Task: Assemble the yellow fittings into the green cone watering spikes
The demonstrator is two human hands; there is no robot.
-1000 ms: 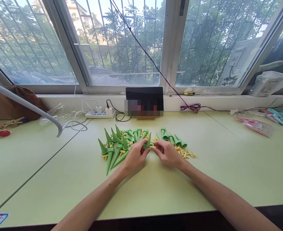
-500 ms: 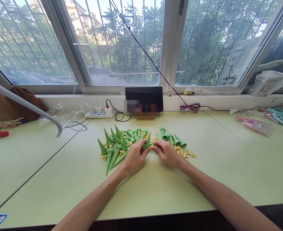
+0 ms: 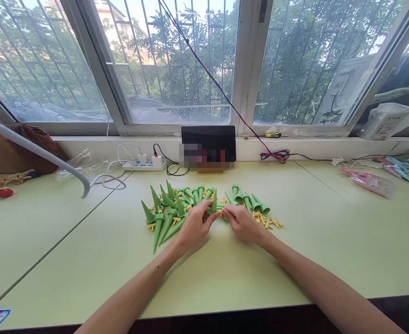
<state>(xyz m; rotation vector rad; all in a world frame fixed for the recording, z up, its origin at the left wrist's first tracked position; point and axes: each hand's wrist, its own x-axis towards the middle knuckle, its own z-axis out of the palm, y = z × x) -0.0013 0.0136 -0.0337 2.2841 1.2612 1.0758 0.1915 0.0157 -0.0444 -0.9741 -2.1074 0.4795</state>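
My left hand [image 3: 195, 223] is closed around a green plastic spike [image 3: 214, 202], its pointed end up. At the base of that spike, my right hand [image 3: 241, 221] pinches a small yellow T-shaped piece [image 3: 220, 213], partly hidden by the fingertips. Both hands meet low over the table, close together. To the left lie several more green spikes [image 3: 158, 232], some standing on their wide ends and some on their sides, mixed with yellow pieces. Beyond the right hand are other green spikes [image 3: 246, 202] and a loose heap of yellow pieces [image 3: 263, 220].
A dark tablet [image 3: 208, 139] on a stand faces me by the window. Left of it sit a power strip [image 3: 143, 166] with plugs and a white curved arm [image 3: 34, 150]. Bundled cable [image 3: 277, 156] and plastic packets [image 3: 367, 181] lie to the right.
My right fingertips have shifted slightly on the yellow piece, and a little more green shows below them. The left hand keeps its place on the spike.
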